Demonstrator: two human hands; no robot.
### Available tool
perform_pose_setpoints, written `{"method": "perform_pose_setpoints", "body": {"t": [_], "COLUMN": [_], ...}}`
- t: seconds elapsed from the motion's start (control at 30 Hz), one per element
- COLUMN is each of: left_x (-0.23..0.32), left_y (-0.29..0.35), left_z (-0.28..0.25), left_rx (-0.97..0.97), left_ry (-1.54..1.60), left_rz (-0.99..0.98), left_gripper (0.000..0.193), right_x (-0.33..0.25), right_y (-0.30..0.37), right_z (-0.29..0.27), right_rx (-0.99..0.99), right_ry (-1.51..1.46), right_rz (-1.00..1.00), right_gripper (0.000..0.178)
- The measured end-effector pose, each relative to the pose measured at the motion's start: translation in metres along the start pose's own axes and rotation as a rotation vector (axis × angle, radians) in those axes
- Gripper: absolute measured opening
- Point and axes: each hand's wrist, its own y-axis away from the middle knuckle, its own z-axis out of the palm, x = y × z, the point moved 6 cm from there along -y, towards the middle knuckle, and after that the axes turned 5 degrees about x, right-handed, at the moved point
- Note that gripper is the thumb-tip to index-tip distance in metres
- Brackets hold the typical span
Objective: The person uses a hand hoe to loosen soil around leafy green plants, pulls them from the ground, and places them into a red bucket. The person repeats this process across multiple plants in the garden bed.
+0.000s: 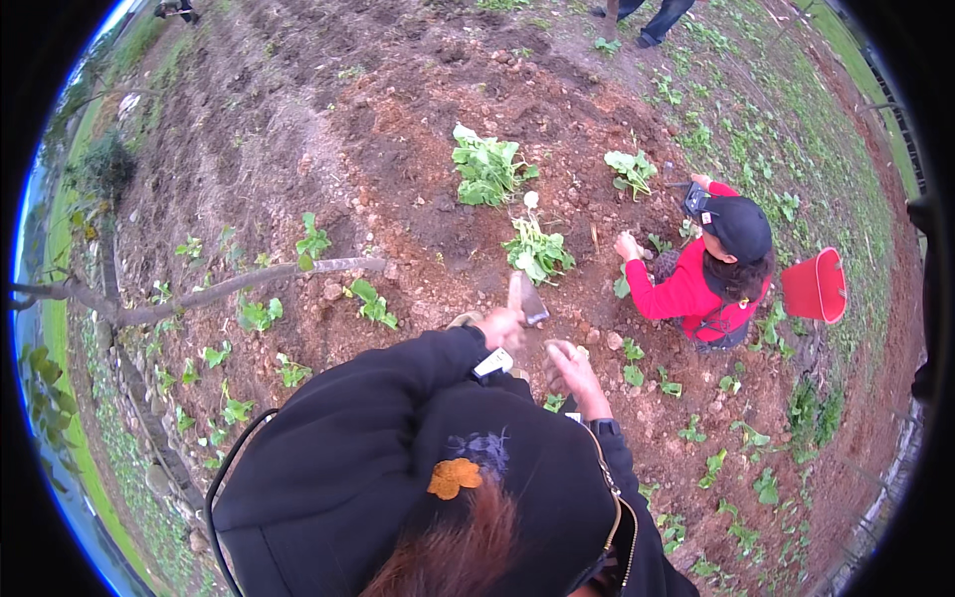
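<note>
This is an outdoor crop plot, shown by furrowed bare soil (259, 99) toward eleven o'clock, leafy green clumps (537, 253) near twelve, a red bucket (816, 287) at three and small plants (714, 466) dotting the earth toward four.

You have a red bucket (814, 287) as your landmark. Just left of the bucket, you see a co-worker (698, 287) in a red top and dark cap (738, 227), down low. Beyond the bucket and leftward, you see someone's dark trousers (667, 17). Well left of the bucket, you see a bare branch (338, 265) and a dark bush (104, 164).
</note>
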Motion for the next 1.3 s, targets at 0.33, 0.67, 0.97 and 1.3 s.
{"method": "perform_pose_setpoints", "body": {"t": [0.33, 0.67, 0.97, 1.3], "left_x": [0.114, 0.230, 0.277, 0.287], "left_y": [-0.008, -0.031, -0.053, -0.050], "left_z": [-0.164, -0.280, -0.286, -0.251], "left_rx": [-0.094, 0.339, 0.323, 0.188], "left_ry": [0.064, 0.077, 0.118, 0.119], "left_rz": [-0.019, 0.156, 0.144, 0.375], "left_gripper": [0.013, 0.024, 0.028, 0.008], "right_x": [0.156, 0.162, 0.116, 0.082], "right_y": [0.060, 0.087, 0.045, 0.031], "right_z": [-0.086, -0.003, -0.008, -0.010], "right_rx": [0.499, 0.786, 0.758, 0.659], "right_ry": [0.507, -0.067, -0.253, 0.070], "right_rz": [0.273, 0.407, 0.378, 0.194], "right_gripper": [0.021, 0.017, 0.019, 0.020]}}
